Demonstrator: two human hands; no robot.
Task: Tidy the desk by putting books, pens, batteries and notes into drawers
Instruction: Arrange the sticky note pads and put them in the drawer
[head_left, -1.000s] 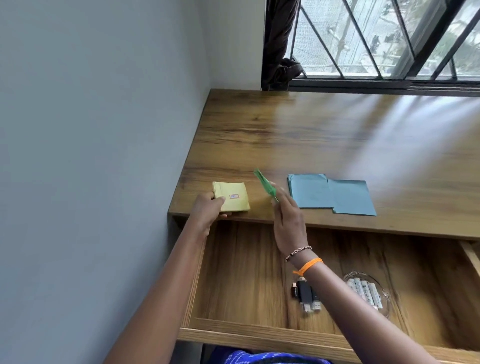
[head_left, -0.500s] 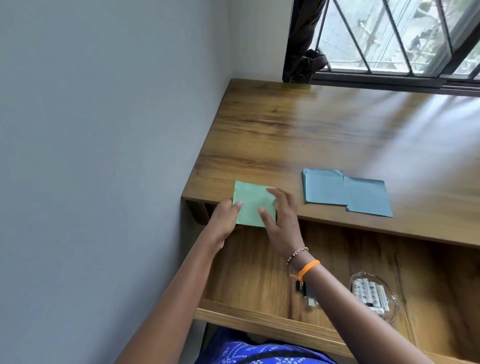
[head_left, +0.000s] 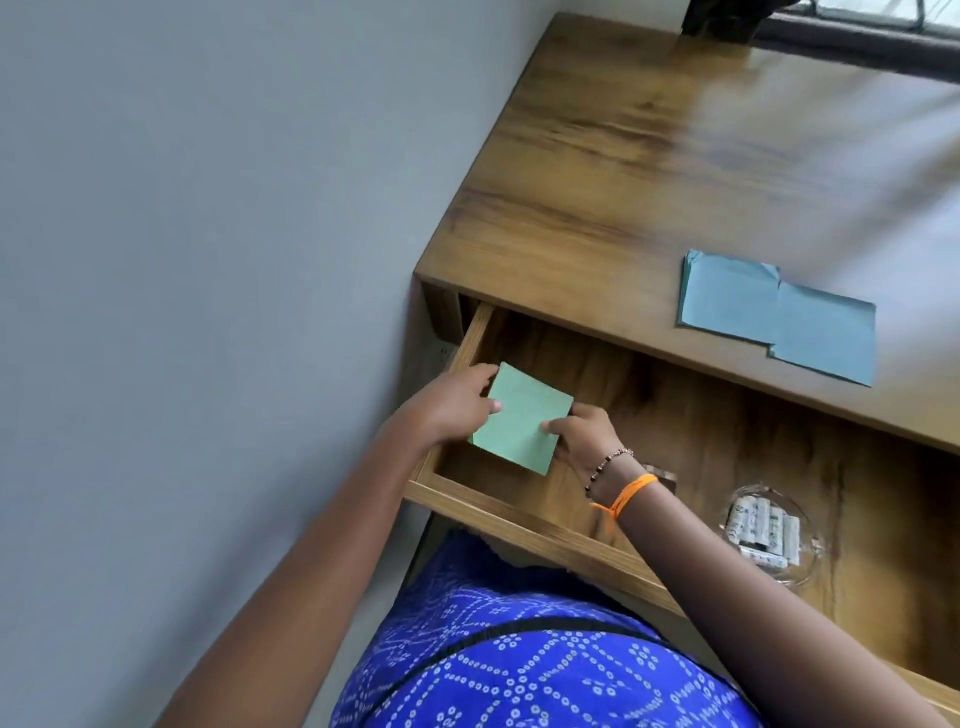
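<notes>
A green stack of notes hangs over the left end of the open wooden drawer. My left hand pinches its left edge with thumb on top. My right hand grips its right edge. Blue notes lie on the desk top near its front edge. A glass bowl holding several white batteries sits inside the drawer to the right. Whatever lies under the green notes is hidden.
A grey wall runs along the left of the desk. A window frame and dark curtain are at the far top right. A small dark item in the drawer shows just behind my right wrist.
Both hands have carried the green notes from the desk's front edge down into the open drawer's left end. The yellow pad seen earlier is out of sight. The view has tilted down.
</notes>
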